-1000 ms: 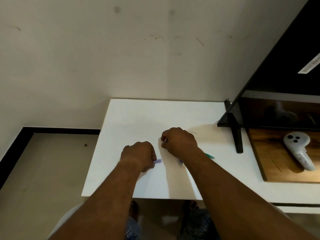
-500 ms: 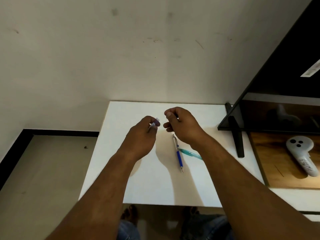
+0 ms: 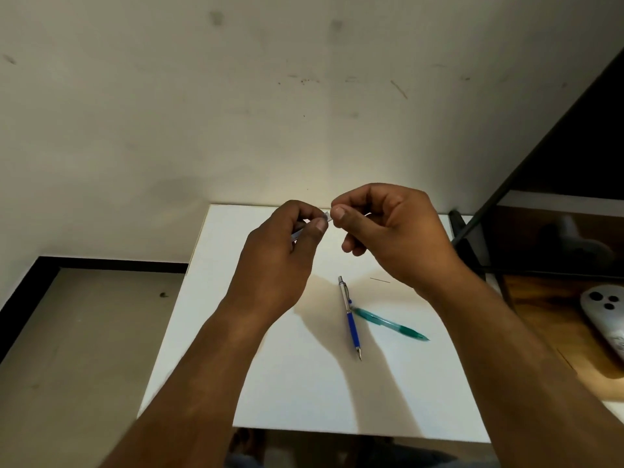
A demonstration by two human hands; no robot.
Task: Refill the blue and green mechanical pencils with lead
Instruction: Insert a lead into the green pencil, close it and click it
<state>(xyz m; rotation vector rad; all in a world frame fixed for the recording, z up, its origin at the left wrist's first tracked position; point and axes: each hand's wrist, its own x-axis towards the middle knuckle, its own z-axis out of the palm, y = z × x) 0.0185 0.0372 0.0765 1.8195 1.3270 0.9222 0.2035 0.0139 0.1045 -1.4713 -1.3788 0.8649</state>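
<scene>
My left hand point(image 3: 280, 255) is raised above the white table point(image 3: 304, 393) and grips a small pale lead case point(image 3: 299, 233), its open end toward my right hand. My right hand point(image 3: 388, 234) pinches at that end with thumb and forefinger; what it pinches is too small to tell. The blue mechanical pencil point(image 3: 351, 319) lies on the table, tip toward me. Beside it the green mechanical pencil point(image 3: 391, 323) lies slanted, its rear end touching the blue one. A single thin lead point(image 3: 380, 280) rests on the table behind them.
A black shelf frame point(image 3: 472, 238) stands at the table's right edge. Beyond it a white controller point(image 3: 604, 315) lies on a wooden surface point(image 3: 540, 315). The wall is close behind the table, and the floor lies to the left.
Both hands rose from the table and came together in front of me. The pencils, covered a second ago, now lie in plain sight.
</scene>
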